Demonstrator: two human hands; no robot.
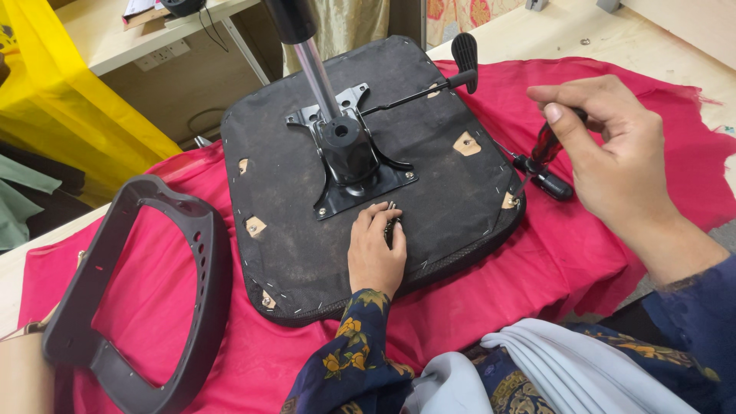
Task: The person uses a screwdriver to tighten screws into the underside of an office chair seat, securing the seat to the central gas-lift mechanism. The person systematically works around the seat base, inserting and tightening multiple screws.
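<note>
One upturned black chair seat (307, 230), centre frame, on red cloth (583, 245) over wooden table (652, 38). One metal mechanism plate (354, 165) bolted to seat, one gas-lift column (314, 65) rising toward top, one lever with black paddle handle (464, 52) upper right of seat. One grey armrest frame (138, 291) lower left. Two hands: left hand (376, 249) flat on seat, fingers pinching small metal piece (392, 222); right hand (613, 161) clamped round screwdriver (546, 146), right of centre. Second black-handled tool (543, 178) just below. No containers visible.
</note>
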